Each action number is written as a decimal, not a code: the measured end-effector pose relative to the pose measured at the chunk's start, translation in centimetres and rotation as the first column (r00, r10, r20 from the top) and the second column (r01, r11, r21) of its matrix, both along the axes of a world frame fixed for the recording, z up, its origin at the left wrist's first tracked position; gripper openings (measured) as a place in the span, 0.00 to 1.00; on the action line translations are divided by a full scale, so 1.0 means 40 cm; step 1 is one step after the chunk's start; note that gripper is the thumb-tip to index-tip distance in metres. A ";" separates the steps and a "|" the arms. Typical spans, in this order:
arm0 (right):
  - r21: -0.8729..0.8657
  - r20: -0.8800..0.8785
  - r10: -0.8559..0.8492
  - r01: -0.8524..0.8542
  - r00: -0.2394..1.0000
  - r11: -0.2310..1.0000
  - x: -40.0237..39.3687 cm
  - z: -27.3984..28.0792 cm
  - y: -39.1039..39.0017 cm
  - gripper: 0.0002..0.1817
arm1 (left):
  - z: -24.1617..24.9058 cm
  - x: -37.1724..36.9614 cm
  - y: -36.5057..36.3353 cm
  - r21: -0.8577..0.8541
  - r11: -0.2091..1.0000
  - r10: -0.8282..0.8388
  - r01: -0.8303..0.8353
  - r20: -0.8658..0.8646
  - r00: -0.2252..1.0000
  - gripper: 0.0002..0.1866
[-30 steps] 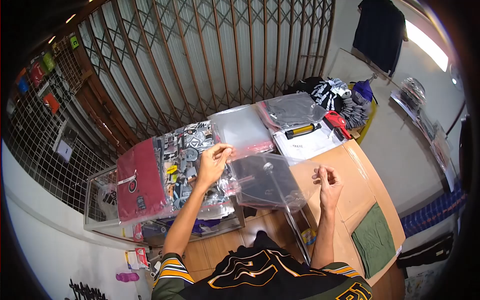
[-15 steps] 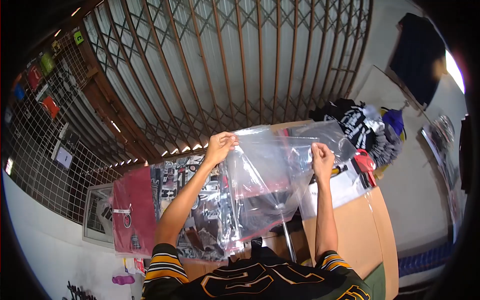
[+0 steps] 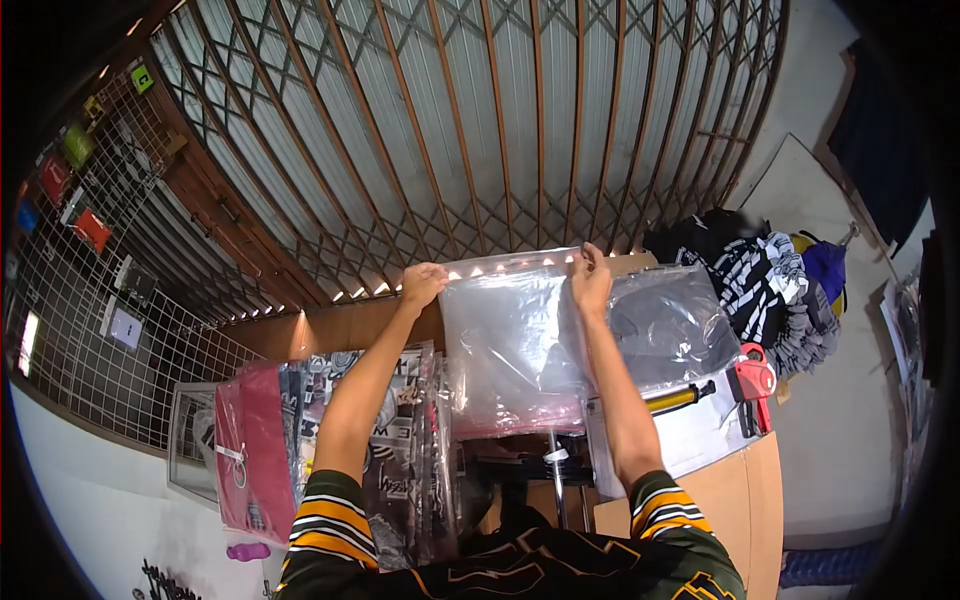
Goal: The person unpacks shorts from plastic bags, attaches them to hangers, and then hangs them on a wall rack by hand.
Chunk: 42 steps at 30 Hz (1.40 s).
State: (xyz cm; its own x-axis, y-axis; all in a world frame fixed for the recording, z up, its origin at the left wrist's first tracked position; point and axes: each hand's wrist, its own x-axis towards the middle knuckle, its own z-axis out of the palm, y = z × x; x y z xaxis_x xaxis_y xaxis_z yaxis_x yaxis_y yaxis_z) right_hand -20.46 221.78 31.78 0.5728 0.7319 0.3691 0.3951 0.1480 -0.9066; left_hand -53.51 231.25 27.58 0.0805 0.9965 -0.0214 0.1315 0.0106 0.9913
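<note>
Fingers of both hands pinch plastic bag (image 3: 515, 350) top edge (raised higher, hands closer).

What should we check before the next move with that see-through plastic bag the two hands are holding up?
1. Left hand pinches the top left corner of the clear plastic bag: ok.
2. Right hand grips the top edge further right: ok.
3. Bag hangs flat, not crumpled: ok.
4. Bag mouth open: cannot tell.
5. Bag empty: cannot tell; things behind show through it.
6. Space underneath: not ok. Packed printed garments, a red tape dispenser and a yellow-handled tool crowd the brown cardboard surface.
</note>
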 end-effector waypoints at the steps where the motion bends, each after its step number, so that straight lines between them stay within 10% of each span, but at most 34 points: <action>1: 0.025 0.065 -0.039 0.037 0.997 0.999 -0.026 0.008 -0.025 0.21 | -0.026 -0.002 0.014 0.006 1.000 0.018 -0.018 -0.023 1.000 0.09; 6: 0.015 0.334 0.179 -0.195 0.926 0.981 -0.198 -0.069 -0.246 0.27 | -0.112 0.007 0.049 -0.112 0.988 0.109 -0.109 -0.005 0.994 0.09; 15: -0.545 0.469 0.465 -0.167 0.751 0.821 -0.369 -0.249 -0.496 0.39 | -0.188 -0.010 0.086 -0.239 0.968 0.102 -0.072 0.115 0.988 0.12; 21: -0.564 0.474 0.465 -0.148 0.748 0.813 -0.376 -0.336 -0.499 0.44 | -0.080 0.054 -0.006 0.263 0.960 0.181 -0.092 -0.338 0.924 0.20; 26: -0.545 0.534 0.432 -0.095 0.727 0.833 -0.368 -0.314 -0.504 0.44 | 0.109 0.096 -0.245 0.170 0.894 -0.309 0.414 -0.436 0.845 0.26; 32: -0.566 0.555 0.352 0.031 0.754 0.824 -0.346 -0.296 -0.534 0.44 | 0.296 0.054 -0.514 0.103 0.721 -0.521 0.685 -0.570 0.635 0.25; 42: -0.472 0.525 0.260 0.023 0.810 0.881 -0.394 -0.217 -0.739 0.39 | 0.461 -0.163 -0.896 0.021 0.795 -0.596 0.606 -0.156 0.788 0.22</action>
State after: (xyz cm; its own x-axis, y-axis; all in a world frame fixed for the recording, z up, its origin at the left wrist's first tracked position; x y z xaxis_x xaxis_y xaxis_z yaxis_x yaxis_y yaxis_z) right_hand -36.23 192.20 23.11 0.2652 0.9395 0.2171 0.8544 -0.1246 -0.5044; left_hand -60.01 195.40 46.00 0.6647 0.7470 -0.0126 0.2203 -0.1798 0.9587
